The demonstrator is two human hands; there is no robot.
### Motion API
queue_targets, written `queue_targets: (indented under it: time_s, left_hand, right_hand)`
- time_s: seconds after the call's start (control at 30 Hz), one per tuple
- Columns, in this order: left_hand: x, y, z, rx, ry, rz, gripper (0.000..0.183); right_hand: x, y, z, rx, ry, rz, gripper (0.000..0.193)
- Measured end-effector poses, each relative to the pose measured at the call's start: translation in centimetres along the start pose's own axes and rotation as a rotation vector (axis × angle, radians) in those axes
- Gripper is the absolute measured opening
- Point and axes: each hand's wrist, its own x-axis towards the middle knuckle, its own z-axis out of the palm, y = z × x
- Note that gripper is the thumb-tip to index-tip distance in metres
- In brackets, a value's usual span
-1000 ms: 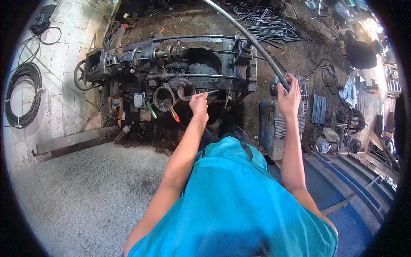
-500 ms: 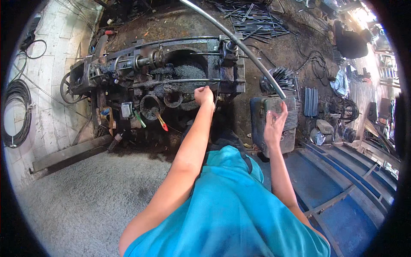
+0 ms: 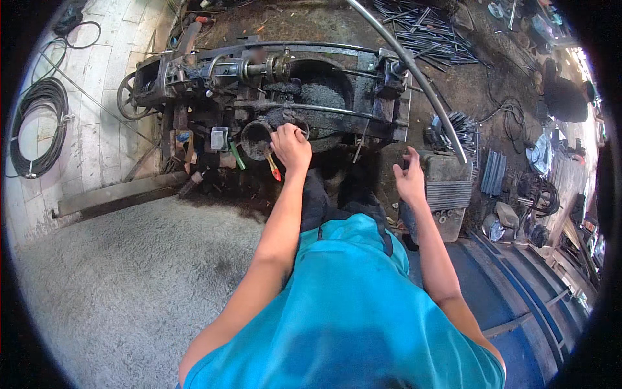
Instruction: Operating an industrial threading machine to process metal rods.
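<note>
My left hand (image 3: pixel 291 149) is over the front of a greasy machine (image 3: pixel 259 71), beside a round metal pot (image 3: pixel 256 139). Its fingers are curled and bunched, and their tips are hidden, so anything in them cannot be made out. Just below that hand, a brush with a red-tipped handle (image 3: pixel 275 170) leans in the pot. My right hand (image 3: pixel 410 179) is held open with fingers apart, left of a ribbed grey metal housing (image 3: pixel 447 188). Above it, a long bent metal tube (image 3: pixel 424 81) slants down to the right, apart from the fingers.
A thin lever (image 3: pixel 361 142) hangs from the machine's front. Loose metal rods (image 3: pixel 427 32) lie on the floor at the back, and a bundle of rods (image 3: pixel 460 129) stands right of the machine. Coiled black hose (image 3: pixel 42 123) hangs at the left. Blue metal sheeting (image 3: pixel 512 285) lies at the lower right.
The view has shifted, so the machine sits further right. My left hand has moved left across the machine, from near the lever to the pot and brush. My right hand has moved away from the tube's end.
</note>
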Motion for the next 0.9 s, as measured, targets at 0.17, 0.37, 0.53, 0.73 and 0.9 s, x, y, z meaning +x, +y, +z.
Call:
queue_targets:
  time_s: [0.17, 0.37, 0.53, 0.73, 0.9]
  left_hand:
    - [0.9, -2.1, -0.4, 0.106, -0.183, 0.161, 0.023]
    - [0.7, -0.1, -2.4, -0.131, -0.176, 0.172, 0.033]
    - [-2.1, 1.9, -5.0, -0.517, -0.332, -0.037, 0.026]
    - [-6.7, 0.8, -7.0, -0.581, -0.432, -0.179, 0.025]
    - [-8.3, 0.3, -8.1, -0.558, -0.526, -0.270, 0.023]
  right_hand:
    - [0.9, -1.4, 1.8, 0.027, -0.084, -0.050, 0.062]
    - [0.8, -0.8, 4.0, 0.100, -0.068, -0.017, 0.044]
    - [0.5, -0.8, 6.6, 0.193, -0.213, -0.009, 0.028]
    - [0.0, -2.3, 9.7, 0.221, -0.405, -0.050, 0.028]
    - [-0.4, -3.7, 12.7, 0.237, -0.541, -0.092, 0.028]
